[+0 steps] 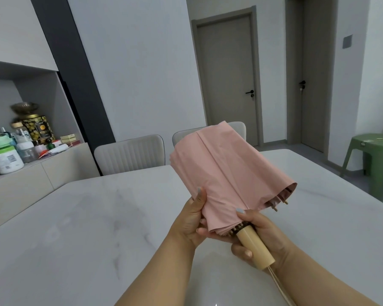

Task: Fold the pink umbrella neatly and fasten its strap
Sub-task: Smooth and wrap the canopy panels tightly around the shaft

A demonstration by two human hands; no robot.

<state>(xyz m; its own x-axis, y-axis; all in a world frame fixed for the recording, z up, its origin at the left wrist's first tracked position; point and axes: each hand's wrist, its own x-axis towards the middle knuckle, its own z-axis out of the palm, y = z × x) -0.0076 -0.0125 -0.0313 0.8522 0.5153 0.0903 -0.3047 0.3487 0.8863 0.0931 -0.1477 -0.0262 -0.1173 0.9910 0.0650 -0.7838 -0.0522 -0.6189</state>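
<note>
The pink umbrella (pixel 226 171) is collapsed and held up above the white marble table (pixel 75 228), its loose canopy flaring away from me. Its cream wooden handle (pixel 255 247) points toward me, with a thin cord hanging from its end. My right hand (pixel 259 237) grips the handle, thumb pressed on the canopy's edge near the rib tips. My left hand (pixel 191 221) holds the gathered fabric at the canopy's lower left, thumb on top and fingers underneath. Several rib tips stick out at the canopy's right edge. I cannot see the strap.
Two pale upholstered chairs (pixel 131 154) stand at the table's far side. A sideboard (pixel 42 171) on the left carries jars, tins and bottles. A green plastic stool (pixel 372 155) stands at the right. Two closed grey doors (pixel 228 78) are in the far wall.
</note>
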